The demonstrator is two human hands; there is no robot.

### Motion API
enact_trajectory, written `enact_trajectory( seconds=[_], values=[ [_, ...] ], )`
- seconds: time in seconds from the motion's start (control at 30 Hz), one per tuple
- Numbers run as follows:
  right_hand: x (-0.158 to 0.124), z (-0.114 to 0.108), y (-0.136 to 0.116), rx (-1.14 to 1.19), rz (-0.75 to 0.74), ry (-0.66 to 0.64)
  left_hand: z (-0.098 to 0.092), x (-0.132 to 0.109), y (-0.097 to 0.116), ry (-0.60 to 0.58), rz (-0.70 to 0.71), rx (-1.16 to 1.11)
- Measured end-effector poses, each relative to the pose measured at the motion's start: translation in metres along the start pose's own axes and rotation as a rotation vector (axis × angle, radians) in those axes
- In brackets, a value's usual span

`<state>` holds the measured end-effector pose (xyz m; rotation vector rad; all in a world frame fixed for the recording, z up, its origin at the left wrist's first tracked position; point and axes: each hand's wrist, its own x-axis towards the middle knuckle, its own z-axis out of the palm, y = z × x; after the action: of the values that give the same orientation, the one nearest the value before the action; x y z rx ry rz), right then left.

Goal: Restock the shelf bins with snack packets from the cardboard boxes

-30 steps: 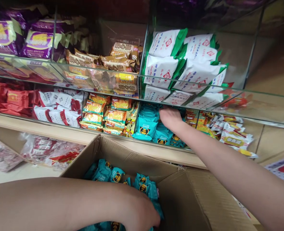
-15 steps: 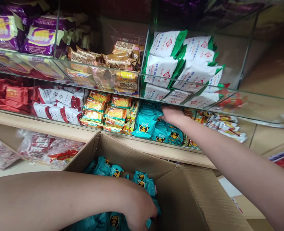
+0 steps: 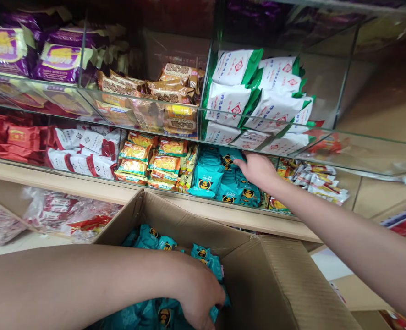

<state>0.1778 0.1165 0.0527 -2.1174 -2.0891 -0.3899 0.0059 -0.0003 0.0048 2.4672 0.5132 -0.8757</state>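
My right hand (image 3: 260, 169) reaches into a lower shelf compartment of teal snack packets (image 3: 205, 181). Its thumb stretches out against a packet under the glass edge, apart from the fingers, which are partly hidden; no packet shows in its grip. Down inside an open cardboard box (image 3: 254, 268), my left hand (image 3: 201, 291) curls its fingers round a teal snack packet (image 3: 214, 313). More of the same packets (image 3: 148, 236) lie around and under that hand, each with a round black and yellow print. My left forearm hides part of the box's contents.
Glass partitions split the shelves. Orange packets (image 3: 132, 151) stand left of the teal ones, small mixed packets (image 3: 323, 181) to the right. White and green packets (image 3: 228, 101) sit above, behind a glass front. A box flap (image 3: 309, 279) sticks out at right.
My right hand has drawn back a little from the depth of the compartment, so more of it shows and its thumb is now visible. My left hand has hardly moved in the box.
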Motion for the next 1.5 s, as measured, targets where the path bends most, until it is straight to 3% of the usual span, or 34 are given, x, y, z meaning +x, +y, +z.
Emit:
enact_trajectory(
  seconds=[0.1,0.23,0.33,0.5,0.6,0.77,0.97,1.17,1.33,1.5],
  values=[
    [-0.021,-0.010,0.008,0.032,-0.090,0.078,0.000,0.000,0.000,-0.021,-0.004,0.001],
    [-0.031,-0.022,0.019,-0.096,-0.105,0.009,0.003,0.003,-0.001,-0.039,0.001,-0.016],
    [-0.033,-0.019,0.019,-0.166,-0.099,-0.014,0.005,0.005,-0.003,-0.033,-0.004,-0.029],
    [-0.051,-0.002,0.000,0.019,-0.142,-0.105,0.001,0.008,-0.012,0.074,-0.017,-0.139],
    [-0.065,0.004,-0.009,0.031,-0.096,-0.153,-0.006,0.007,-0.017,0.152,-0.035,-0.134],
    [-0.062,0.000,0.001,-0.048,-0.102,-0.131,-0.015,0.001,-0.014,0.222,-0.009,-0.148],
    [-0.046,-0.007,0.018,-0.201,-0.272,-0.276,-0.011,0.000,-0.014,0.120,0.000,-0.069],
    [-0.055,0.003,0.003,-0.287,-0.141,-0.138,-0.004,0.002,-0.013,0.083,-0.023,-0.018],
    [-0.057,0.012,0.001,-0.255,-0.356,-0.117,-0.006,0.002,-0.010,0.045,-0.007,0.029],
    [-0.054,0.019,0.005,-0.251,-0.301,-0.167,-0.005,0.003,-0.012,0.014,-0.031,0.056]
  ],
)
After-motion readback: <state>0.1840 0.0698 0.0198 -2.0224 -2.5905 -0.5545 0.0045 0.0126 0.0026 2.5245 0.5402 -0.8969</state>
